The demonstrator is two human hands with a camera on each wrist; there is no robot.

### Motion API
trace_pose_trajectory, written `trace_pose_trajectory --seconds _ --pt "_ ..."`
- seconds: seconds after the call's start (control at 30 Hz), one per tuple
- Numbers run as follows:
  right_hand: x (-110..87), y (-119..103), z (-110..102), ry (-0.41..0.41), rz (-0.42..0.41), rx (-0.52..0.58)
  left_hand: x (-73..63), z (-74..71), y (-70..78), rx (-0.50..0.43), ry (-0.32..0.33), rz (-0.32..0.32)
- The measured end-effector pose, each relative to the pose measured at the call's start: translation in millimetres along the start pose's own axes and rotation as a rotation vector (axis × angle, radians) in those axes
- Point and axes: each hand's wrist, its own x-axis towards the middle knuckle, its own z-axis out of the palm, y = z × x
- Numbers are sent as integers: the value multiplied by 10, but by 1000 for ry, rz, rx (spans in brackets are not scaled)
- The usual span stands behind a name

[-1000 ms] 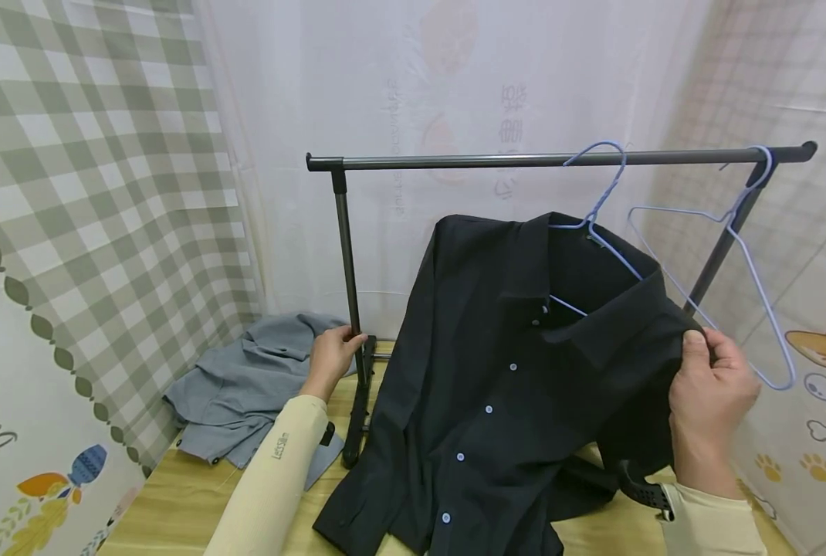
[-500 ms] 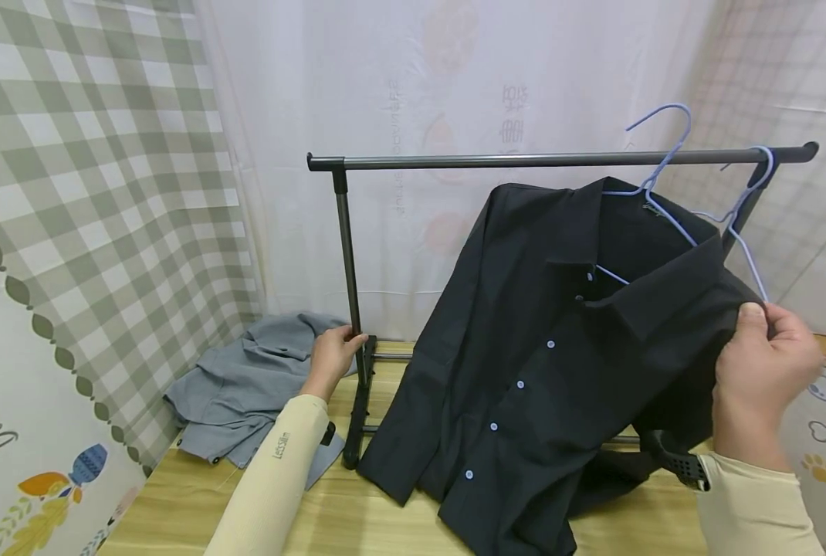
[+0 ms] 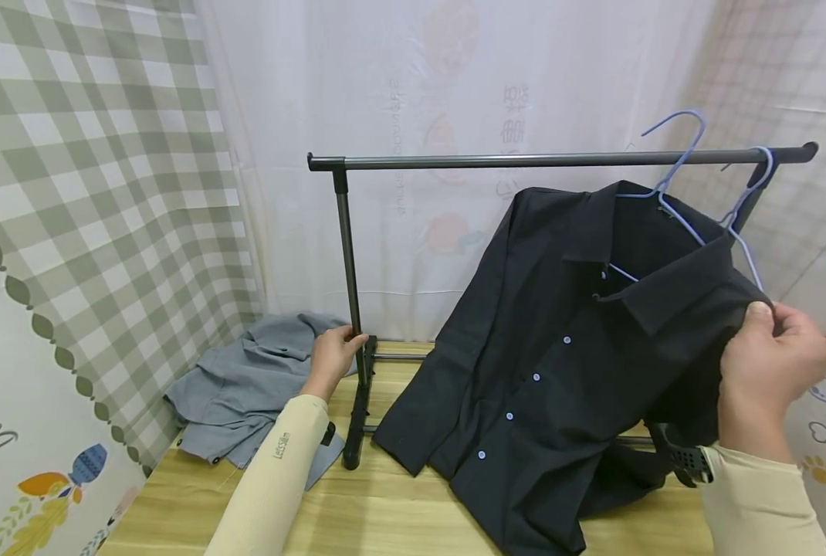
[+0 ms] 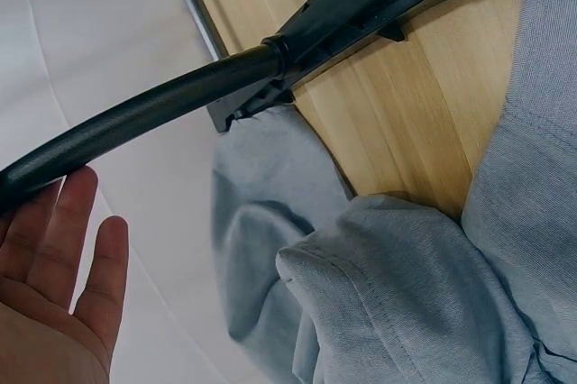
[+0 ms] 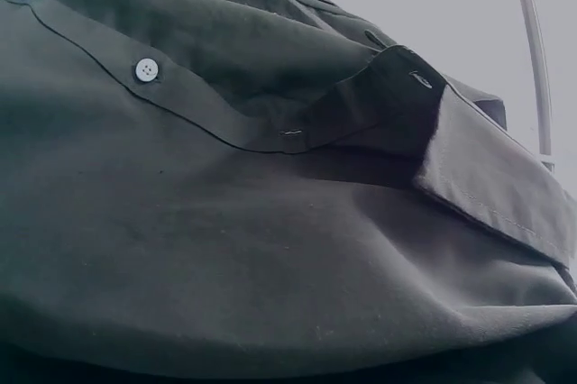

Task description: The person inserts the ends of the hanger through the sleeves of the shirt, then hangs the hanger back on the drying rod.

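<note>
My right hand (image 3: 774,359) pinches a black button-up shirt (image 3: 566,309) at its shoulder, on the right of the head view. Inside its collar is a blue wire hanger (image 3: 691,143). The hanger's hook rises above the rack's top bar and overlaps it in this view. In the right wrist view the shirt front (image 5: 207,240) fills most of the picture, and that hand is hidden. My left hand (image 3: 333,357) grips the left post (image 3: 346,255) of a black clothes rack, thumb and fingers around it. The left wrist view shows its fingers (image 4: 68,240) beside the post.
A second blue hanger (image 3: 746,197) hangs at the bar's right end, partly behind the shirt. A grey garment (image 3: 253,386) lies crumpled on the wooden table (image 3: 392,517), left of the rack foot (image 3: 357,425). Curtains (image 3: 413,93) enclose the back and sides.
My right hand has carried the shirt and its hanger to the right, and the hook has risen from bar level to above the bar. The left hand stays at the post.
</note>
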Motion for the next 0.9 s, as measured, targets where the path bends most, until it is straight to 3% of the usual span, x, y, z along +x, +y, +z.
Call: trace_pose_trajectory --seconds 0.27,0.5,0.73,0.9 --pt "-59 68 -44 7 -21 -84 -15 -9 13 -14 -1 -2" --pt "-90 207 -75 52 -176 -171 -7 -2 16 0 -1 -7" --pt "-135 318 -130 -18 -203 -232 9 6 -8 18 3 -4" --pt "-184 353 -136 -10 -250 -251 14 12 -8 18 -4 -13"
